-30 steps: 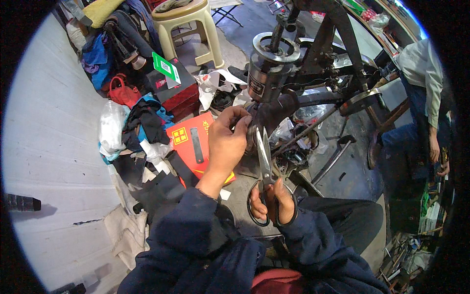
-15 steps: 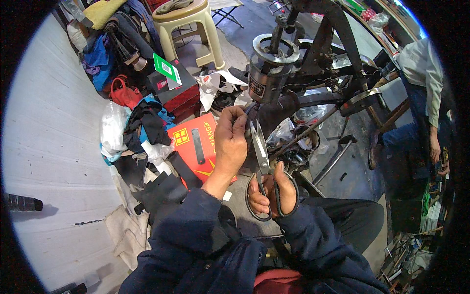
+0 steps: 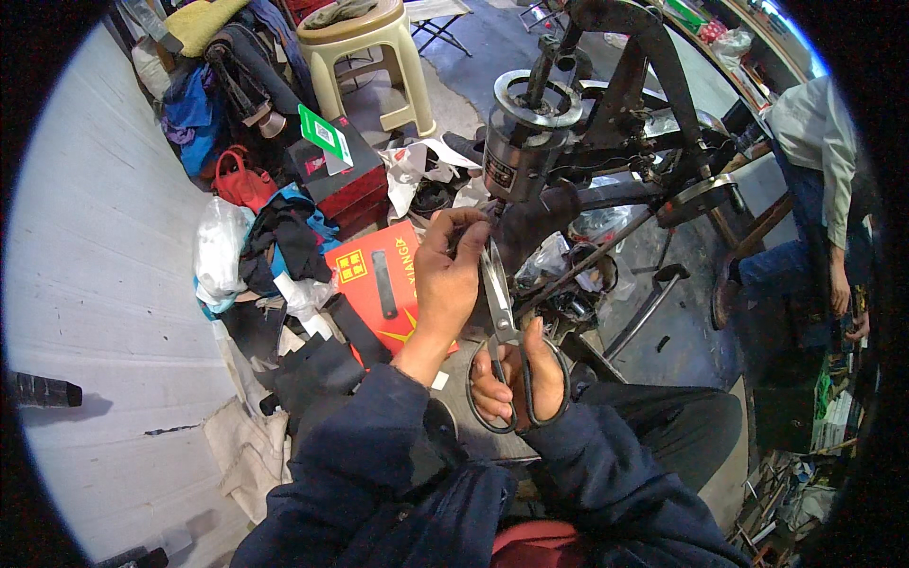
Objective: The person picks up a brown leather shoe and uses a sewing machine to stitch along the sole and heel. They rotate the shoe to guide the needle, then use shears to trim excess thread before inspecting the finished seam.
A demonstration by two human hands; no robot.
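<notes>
My right hand [image 3: 542,374] grips a pair of scissors [image 3: 498,298] with black loop handles, fingers and thumb through the loops. The blades point away from me and lie almost together, their tips beside my left fingertips. My left hand [image 3: 449,275] is closed in a pinch just below the head of a dark metal sewing machine [image 3: 516,156]. What those fingers hold, if anything, is too small or hidden to make out. Left of that wrist, a dark strip [image 3: 383,284] lies on a red box [image 3: 355,260].
On the left are black cloth scraps [image 3: 312,374], a white plastic bag [image 3: 220,248] and a red-and-black box [image 3: 355,185] carrying a green card. A cream stool [image 3: 365,66] stands behind. At the right, another person's arm [image 3: 838,208] hangs down.
The scissor blades have come closer together. The scissors and my right hand have shifted slightly left and toward me. My left hand has barely moved.
</notes>
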